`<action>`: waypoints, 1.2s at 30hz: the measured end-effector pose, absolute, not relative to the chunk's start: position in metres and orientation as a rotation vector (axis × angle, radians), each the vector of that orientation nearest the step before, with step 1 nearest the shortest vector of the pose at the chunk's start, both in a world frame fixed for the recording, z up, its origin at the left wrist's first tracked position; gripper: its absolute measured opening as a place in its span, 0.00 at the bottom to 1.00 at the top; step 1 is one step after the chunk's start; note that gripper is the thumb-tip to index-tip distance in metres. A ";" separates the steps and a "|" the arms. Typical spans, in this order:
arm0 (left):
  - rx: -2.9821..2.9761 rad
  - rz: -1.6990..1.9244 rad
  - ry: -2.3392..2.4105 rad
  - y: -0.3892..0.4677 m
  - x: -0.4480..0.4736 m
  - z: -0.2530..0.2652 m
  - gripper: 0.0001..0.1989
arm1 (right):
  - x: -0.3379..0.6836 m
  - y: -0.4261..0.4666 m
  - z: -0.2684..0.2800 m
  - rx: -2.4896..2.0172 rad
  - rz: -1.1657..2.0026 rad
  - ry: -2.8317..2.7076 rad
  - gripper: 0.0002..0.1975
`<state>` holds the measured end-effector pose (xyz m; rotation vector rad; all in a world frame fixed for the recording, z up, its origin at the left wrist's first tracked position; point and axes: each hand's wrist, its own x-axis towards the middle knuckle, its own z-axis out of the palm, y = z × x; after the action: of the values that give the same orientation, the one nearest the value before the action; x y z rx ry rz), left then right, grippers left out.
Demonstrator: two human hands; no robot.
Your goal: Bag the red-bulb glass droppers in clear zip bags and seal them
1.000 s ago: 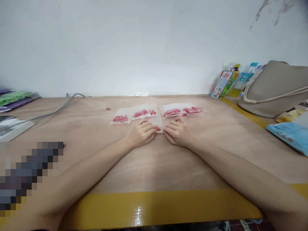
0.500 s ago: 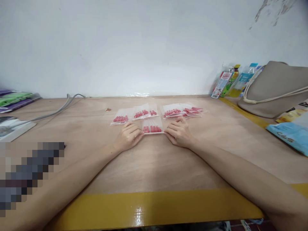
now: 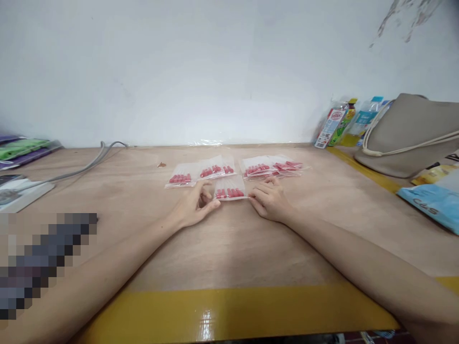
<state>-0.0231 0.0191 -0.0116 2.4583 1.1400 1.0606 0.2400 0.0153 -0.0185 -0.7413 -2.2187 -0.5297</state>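
A small clear plastic bag [image 3: 229,184] with several red pieces in a row lies in front of me, between my hands. My right hand [image 3: 270,200] pinches its lower right corner, fingers curled. At the left edge of that bag, my left hand [image 3: 197,203] has its thumb and fingers apart and holds nothing. Just behind lie more such bags: one on the left [image 3: 180,174], a group in the middle [image 3: 215,167], and an overlapping pile on the right [image 3: 268,165]. What the red pieces are is too small to tell.
A grey cable [image 3: 82,169] runs over the table's left side to a white box [image 3: 30,196]. Purple and green packs [image 3: 25,150] lie at the far left. On the right are bottles [image 3: 362,122], a carton [image 3: 332,128], a grey bag [image 3: 412,136] and a blue packet [image 3: 430,205].
My left thumb and fingers have parted and let go of the bag's left corner. My right hand keeps its pinch, and the bag sits slightly further right in view.
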 end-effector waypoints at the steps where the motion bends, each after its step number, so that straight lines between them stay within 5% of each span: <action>1: 2.241 1.049 1.132 0.019 -0.020 -0.010 0.21 | 0.241 0.016 -0.020 -0.752 -0.506 -2.206 0.07; 8: 1.177 0.815 0.969 0.019 -0.002 0.002 0.18 | 0.244 0.019 -0.021 -0.670 -0.321 -2.283 0.05; 14: 1.065 0.782 0.966 0.009 -0.006 -0.002 0.13 | 0.240 0.017 -0.020 -0.624 -0.213 -2.327 0.06; 19: 1.074 0.819 0.955 0.006 0.001 -0.004 0.18 | 0.233 0.013 -0.019 -0.551 -0.377 -2.313 0.06; 28: 1.902 0.996 1.173 0.013 0.000 -0.009 0.21 | 0.229 0.009 -0.016 -0.588 -0.587 -2.270 0.08; 36: 2.914 1.178 0.658 0.010 -0.007 -0.011 0.08 | 0.225 0.011 -0.013 -0.623 -0.733 -2.293 0.11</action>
<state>-0.0071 0.0096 -0.0107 2.9142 0.6585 1.1784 0.2249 0.0107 -0.0134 -0.6226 -2.2932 -0.7327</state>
